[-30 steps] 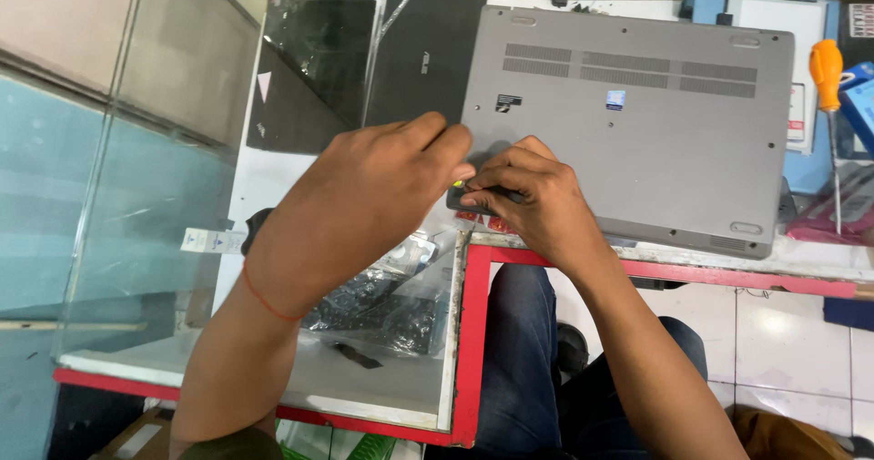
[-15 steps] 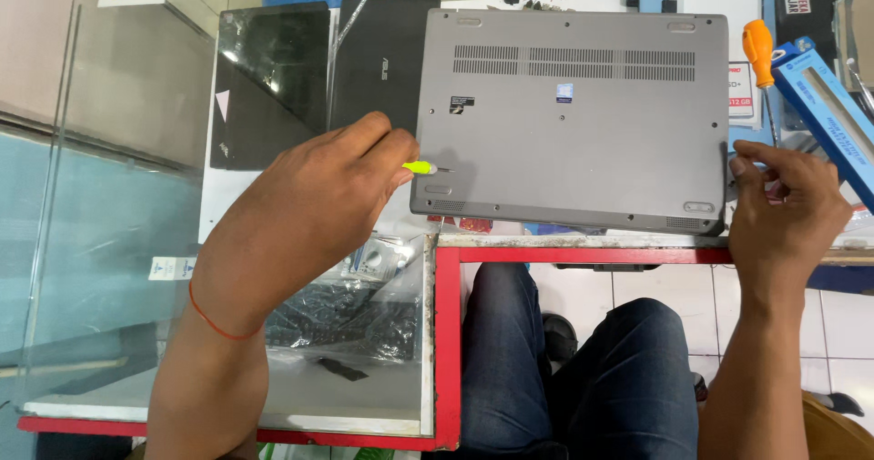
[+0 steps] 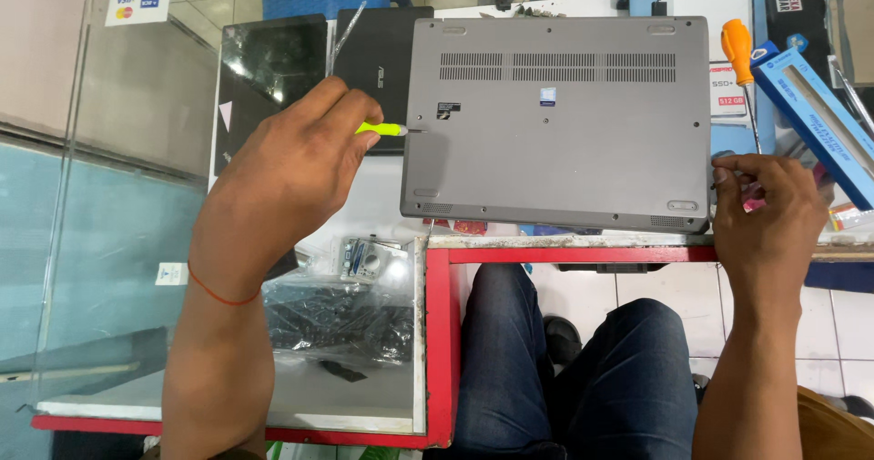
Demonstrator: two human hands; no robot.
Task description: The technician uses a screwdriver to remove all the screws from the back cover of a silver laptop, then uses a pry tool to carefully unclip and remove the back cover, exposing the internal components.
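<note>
A grey laptop [image 3: 564,123] lies upside down on the counter, its bottom cover facing up. My left hand [image 3: 287,178] grips a small yellow-green screwdriver [image 3: 382,129] whose tip touches the laptop's left edge. My right hand [image 3: 765,205] rests at the laptop's right front corner with fingers pinched together; whether it holds something small I cannot tell.
An orange-handled screwdriver [image 3: 739,50] lies right of the laptop beside a blue box [image 3: 815,123]. A black laptop [image 3: 382,50] and dark tablet [image 3: 269,73] lie at the left. The red-framed glass counter [image 3: 437,332] holds bagged parts. My legs are below.
My right hand left the left hand and moved to the laptop's right front corner. My left hand brought the screwdriver tip to the left edge. The view shifted left.
</note>
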